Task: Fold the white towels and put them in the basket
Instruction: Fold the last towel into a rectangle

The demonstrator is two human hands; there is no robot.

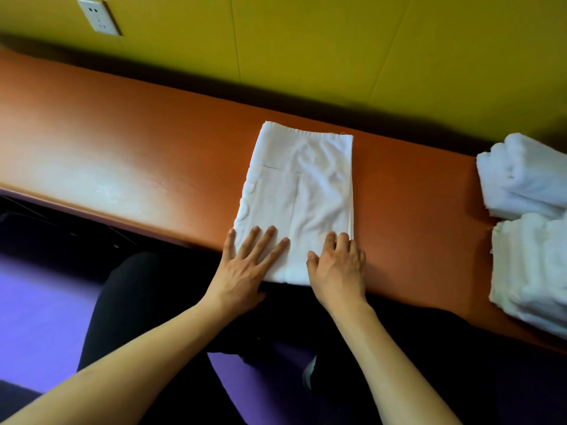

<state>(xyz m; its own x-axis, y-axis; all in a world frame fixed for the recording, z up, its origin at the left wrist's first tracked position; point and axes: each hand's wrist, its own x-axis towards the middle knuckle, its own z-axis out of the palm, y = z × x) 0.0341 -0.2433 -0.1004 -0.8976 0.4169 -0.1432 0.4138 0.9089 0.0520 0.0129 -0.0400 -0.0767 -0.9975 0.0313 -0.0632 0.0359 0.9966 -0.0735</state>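
Nearest, over dark-trousered knees and a purple floor, two bare forearms reaching forward onto an orange-brown surface. Left hand laid flat, fingers straight and spread, pressing the near left corner of a folded white towel. Right hand resting on the near right corner, fingers bent at the knuckles with tips on the cloth; no fold seen pinched, though whether the tips hook the near edge cannot be told. Towel lying as a long rectangle running away from the body, near edge at the lip of the surface, far hem short of the wall, with a lengthwise seam where two flaps meet down the middle and soft wrinkles across the far half. Judged light, limp and slightly grippy terry: no stiffness to hold a shape, apt to sag and unfold if lifted by one corner. Best taken at both near corners, thumbs under and fingers on top, all layers caught together, then carried over toward the far hem. Off to the right, well apart, two stacks of folded white towels. No basket in sight. Farthest, a yellow-green wall with a socket at upper left.
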